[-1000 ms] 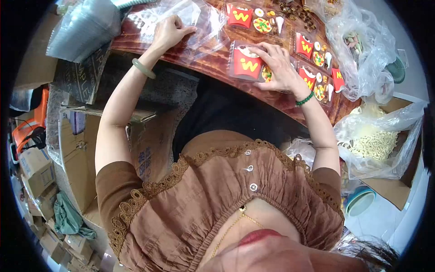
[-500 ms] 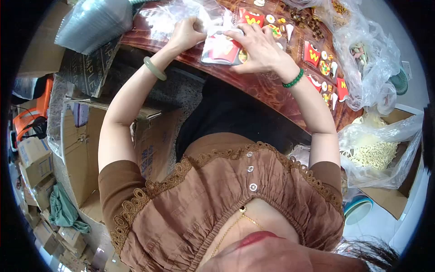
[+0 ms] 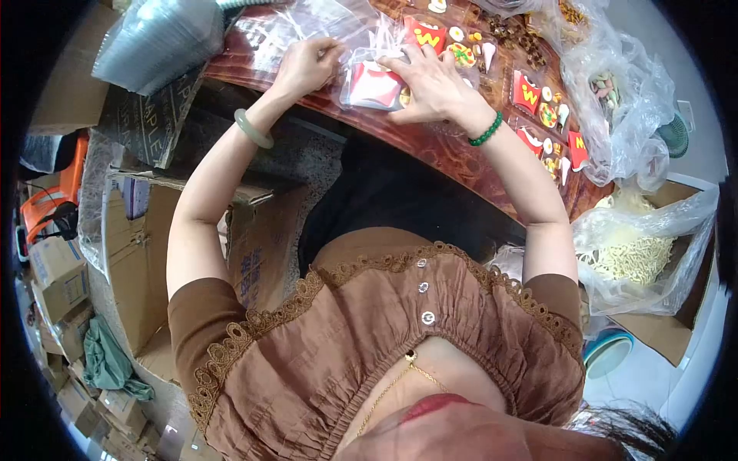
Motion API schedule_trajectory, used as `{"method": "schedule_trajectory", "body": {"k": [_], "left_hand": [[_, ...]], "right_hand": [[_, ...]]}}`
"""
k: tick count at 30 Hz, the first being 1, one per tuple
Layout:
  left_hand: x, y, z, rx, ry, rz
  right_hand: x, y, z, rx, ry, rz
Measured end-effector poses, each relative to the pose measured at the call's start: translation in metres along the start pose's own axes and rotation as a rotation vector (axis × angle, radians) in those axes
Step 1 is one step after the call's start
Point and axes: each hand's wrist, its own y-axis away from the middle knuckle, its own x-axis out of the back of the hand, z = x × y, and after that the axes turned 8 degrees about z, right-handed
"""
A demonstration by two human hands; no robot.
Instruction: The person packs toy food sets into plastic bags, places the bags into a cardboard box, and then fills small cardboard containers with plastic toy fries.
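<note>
Head: packet (red inside) now nearer left hand

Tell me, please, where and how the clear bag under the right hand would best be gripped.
I would pinch the clear bag at its near left corner, coming from the left. The right hand covers its right side, while that corner looks uncovered, with a clear margin beside the red card to grip.
</note>
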Motion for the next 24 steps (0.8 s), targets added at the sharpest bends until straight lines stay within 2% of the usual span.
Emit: {"method": "schedule_trajectory", "body": {"k": [2,4,6,8,9,11,12,16,18,19,20,22,24], "left_hand": [[0.0,0.007,0.001,-0.013,0.01,0.033],[-0.003,0.013,0.007,-0.302,0.012,0.121],[-0.001,0.017,0.01,-0.333,-0.019,0.076],[-0.006,0.021,0.011,-0.434,-0.004,0.301],[-0.008,0.021,0.012,-0.438,-0.005,0.301],[-0.009,0.017,0.012,-0.168,-0.237,0.299],[-0.003,0.009,0.011,0.011,-0.246,0.009],[-0.002,0.003,0.011,0.02,-0.108,-0.016],[-0.004,0.009,0.015,-0.485,-0.091,0.205],[-0.009,0.011,0.015,-0.655,-0.066,0.273],[-0.011,0.016,0.013,-0.657,-0.066,0.272],[-0.014,0.027,0.006,-0.356,-0.053,-0.002],[-0.015,0.029,0.005,-0.392,-0.073,0.034]], "right_hand": [[-0.001,0.001,-0.003,-0.018,-0.017,-0.001],[0.0,0.001,-0.009,-0.035,-0.028,0.004],[0.0,0.002,-0.012,-0.051,-0.007,0.017],[0.0,0.003,-0.013,-0.053,-0.013,0.022],[0.0,0.003,-0.013,-0.049,-0.017,0.028],[-0.002,0.004,-0.014,-0.044,-0.006,0.061],[-0.003,0.005,-0.015,-0.038,0.003,0.09],[-0.002,0.007,-0.018,-0.053,0.006,0.086],[-0.001,0.009,-0.022,-0.083,-0.024,0.061],[0.001,0.008,-0.025,-0.094,-0.019,0.008],[-0.002,0.009,-0.025,-0.096,-0.019,0.009],[-0.014,0.01,-0.026,-0.173,-0.06,0.056],[-0.019,0.014,-0.028,-0.191,-0.104,0.132]]}}
